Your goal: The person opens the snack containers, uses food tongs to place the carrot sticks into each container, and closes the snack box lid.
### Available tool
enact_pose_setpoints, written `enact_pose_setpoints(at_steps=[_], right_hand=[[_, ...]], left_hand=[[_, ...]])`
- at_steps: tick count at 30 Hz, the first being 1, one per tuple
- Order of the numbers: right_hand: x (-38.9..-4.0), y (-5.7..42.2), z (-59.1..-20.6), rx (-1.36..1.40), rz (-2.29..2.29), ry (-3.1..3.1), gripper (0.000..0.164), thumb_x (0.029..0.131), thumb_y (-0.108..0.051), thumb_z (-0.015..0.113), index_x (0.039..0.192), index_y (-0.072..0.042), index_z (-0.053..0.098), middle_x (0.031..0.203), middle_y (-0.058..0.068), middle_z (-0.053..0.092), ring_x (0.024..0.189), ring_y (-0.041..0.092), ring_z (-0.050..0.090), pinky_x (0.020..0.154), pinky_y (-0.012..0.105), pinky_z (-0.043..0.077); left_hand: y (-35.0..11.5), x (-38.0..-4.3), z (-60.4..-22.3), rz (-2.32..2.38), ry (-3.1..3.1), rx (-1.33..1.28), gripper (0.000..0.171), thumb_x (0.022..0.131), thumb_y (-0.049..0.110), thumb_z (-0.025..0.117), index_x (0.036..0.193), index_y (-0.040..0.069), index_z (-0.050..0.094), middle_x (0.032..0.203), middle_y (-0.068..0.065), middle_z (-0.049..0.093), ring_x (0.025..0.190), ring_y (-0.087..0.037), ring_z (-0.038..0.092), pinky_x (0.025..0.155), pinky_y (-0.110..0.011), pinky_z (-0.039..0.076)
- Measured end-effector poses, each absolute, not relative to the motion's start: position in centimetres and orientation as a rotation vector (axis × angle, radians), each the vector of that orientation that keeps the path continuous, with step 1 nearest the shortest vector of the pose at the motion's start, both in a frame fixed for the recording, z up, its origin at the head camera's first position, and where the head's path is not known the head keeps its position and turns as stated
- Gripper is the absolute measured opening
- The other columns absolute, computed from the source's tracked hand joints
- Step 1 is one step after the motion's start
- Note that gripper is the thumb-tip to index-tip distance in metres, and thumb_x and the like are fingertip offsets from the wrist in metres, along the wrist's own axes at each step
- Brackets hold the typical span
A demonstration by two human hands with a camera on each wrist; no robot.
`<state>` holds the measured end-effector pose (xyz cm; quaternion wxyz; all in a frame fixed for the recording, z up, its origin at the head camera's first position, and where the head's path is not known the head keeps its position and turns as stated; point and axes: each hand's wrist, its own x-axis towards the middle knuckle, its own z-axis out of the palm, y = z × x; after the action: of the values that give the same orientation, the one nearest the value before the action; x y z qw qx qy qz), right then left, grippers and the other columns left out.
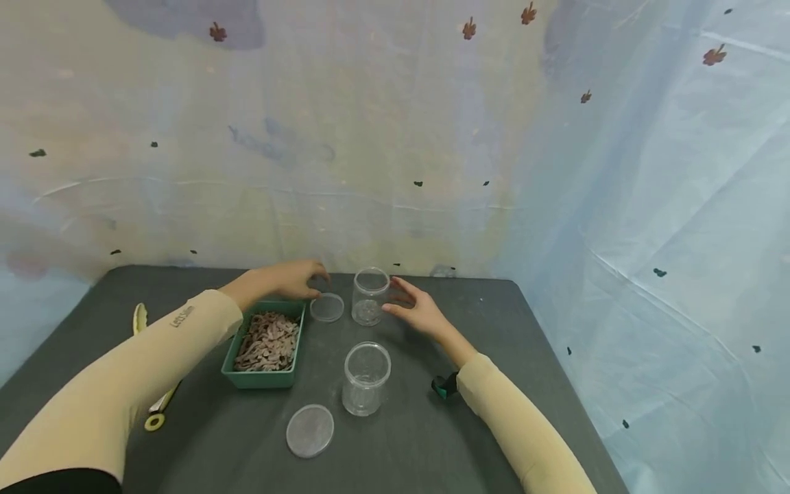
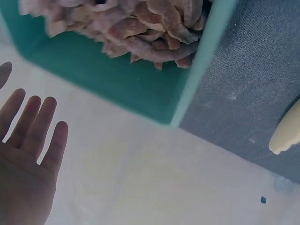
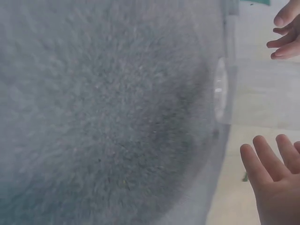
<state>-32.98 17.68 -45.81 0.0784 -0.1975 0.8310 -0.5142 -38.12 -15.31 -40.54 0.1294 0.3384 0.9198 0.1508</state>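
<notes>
At the far side of the table, my right hand [image 1: 420,312] is beside a clear jar [image 1: 369,309], its fingers spread; whether they touch the wall I cannot tell. The same jar [image 3: 265,96] shows in the right wrist view between both hands. My left hand [image 1: 289,280] hovers by a round clear lid [image 1: 327,308], fingers loosely bent and holding nothing visible. Its fingers look apart in the left wrist view, past the corner of a green tray [image 2: 112,96]. That tray holds a heap of brownish strips [image 1: 267,343], their kind unclear.
Nearer to me stand a second clear jar [image 1: 364,391], uncovered, and a second round lid [image 1: 310,431]. Tongs with cream-coloured ends [image 1: 140,318] lie left of the tray, partly under my left arm. A printed sheet [image 1: 370,137] hangs behind the dark table [image 1: 469,439].
</notes>
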Motion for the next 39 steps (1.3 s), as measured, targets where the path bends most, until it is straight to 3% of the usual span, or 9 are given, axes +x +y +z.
enact_pose_setpoints(at_steps=[7, 14, 17, 24, 28, 34, 36, 39], right_hand=[[-30.3, 18.3, -44.4, -0.711, -1.665, 2.483, 0.075, 0.101, -0.014, 0.071, 0.164, -0.009, 0.03, 0.164, 0.011, 0.04, 0.146, 0.041, 0.043, 0.111, 0.045, 0.046], [-27.0, 18.7, -43.9, -0.822, -1.809, 2.436, 0.069, 0.103, -0.009, 0.068, 0.163, -0.013, 0.035, 0.163, 0.01, 0.042, 0.145, 0.033, 0.047, 0.107, 0.033, 0.049], [-25.6, 18.7, -44.0, -0.894, -1.863, 2.393, 0.067, 0.103, -0.008, 0.066, 0.163, -0.011, 0.034, 0.163, 0.013, 0.042, 0.145, 0.036, 0.046, 0.108, 0.032, 0.048], [-22.9, 18.2, -44.6, -1.044, -1.885, 2.297, 0.067, 0.105, -0.01, 0.063, 0.164, -0.01, 0.032, 0.162, 0.017, 0.042, 0.144, 0.04, 0.045, 0.112, 0.052, 0.042], [-21.8, 17.7, -45.5, -1.095, -1.85, 2.272, 0.069, 0.104, -0.014, 0.066, 0.164, -0.013, 0.031, 0.162, 0.015, 0.042, 0.144, 0.037, 0.047, 0.112, 0.052, 0.041], [-21.3, 17.3, -47.5, -1.221, -1.799, 2.215, 0.084, 0.098, -0.02, 0.076, 0.165, -0.007, 0.028, 0.162, 0.02, 0.041, 0.145, 0.038, 0.045, 0.114, 0.04, 0.043], [-21.2, 17.1, -47.8, -1.205, -1.799, 2.192, 0.089, 0.094, -0.018, 0.081, 0.164, -0.005, 0.028, 0.161, 0.02, 0.042, 0.147, 0.032, 0.044, 0.115, 0.032, 0.041], [-21.3, 16.8, -48.0, -1.158, -1.79, 2.199, 0.095, 0.088, -0.016, 0.086, 0.164, -0.006, 0.03, 0.161, 0.016, 0.044, 0.148, 0.023, 0.043, 0.115, 0.03, 0.039]], left_hand=[[-17.6, -35.6, -38.2, 0.617, 2.796, 1.018, 0.043, 0.102, 0.021, 0.07, 0.141, 0.005, 0.061, 0.143, -0.019, 0.055, 0.125, -0.04, 0.059, 0.099, -0.055, 0.05], [-21.1, -32.1, -37.5, 0.794, 2.94, 1.043, 0.047, 0.101, 0.019, 0.072, 0.143, 0.004, 0.059, 0.142, -0.018, 0.056, 0.113, -0.034, 0.063, 0.09, -0.054, 0.053], [-22.8, -30.1, -37.6, 0.841, 3.007, 0.998, 0.047, 0.101, 0.02, 0.072, 0.144, 0.005, 0.058, 0.142, -0.018, 0.056, 0.112, -0.033, 0.064, 0.085, -0.053, 0.054], [-26.7, -25.6, -39.2, 0.932, 3.244, 0.862, 0.048, 0.1, 0.018, 0.073, 0.144, 0.006, 0.058, 0.14, -0.017, 0.057, 0.105, -0.029, 0.065, 0.072, -0.044, 0.052], [-28.8, -23.2, -40.7, 0.967, 3.341, 0.706, 0.049, 0.1, 0.021, 0.073, 0.145, 0.006, 0.058, 0.135, -0.015, 0.058, 0.102, -0.026, 0.063, 0.072, -0.041, 0.049], [-31.8, -20.1, -43.4, 0.972, 3.344, 0.514, 0.05, 0.099, 0.022, 0.074, 0.142, 0.001, 0.059, 0.132, -0.019, 0.058, 0.104, -0.034, 0.061, 0.071, -0.041, 0.049], [-32.5, -19.4, -44.3, 0.943, 3.328, 0.451, 0.052, 0.098, 0.023, 0.075, 0.141, -0.001, 0.058, 0.13, -0.022, 0.058, 0.104, -0.038, 0.061, 0.071, -0.047, 0.05], [-33.4, -18.5, -45.2, 0.849, 3.296, 0.362, 0.057, 0.097, 0.028, 0.077, 0.139, -0.005, 0.057, 0.122, -0.024, 0.059, 0.1, -0.04, 0.062, 0.069, -0.053, 0.05]])
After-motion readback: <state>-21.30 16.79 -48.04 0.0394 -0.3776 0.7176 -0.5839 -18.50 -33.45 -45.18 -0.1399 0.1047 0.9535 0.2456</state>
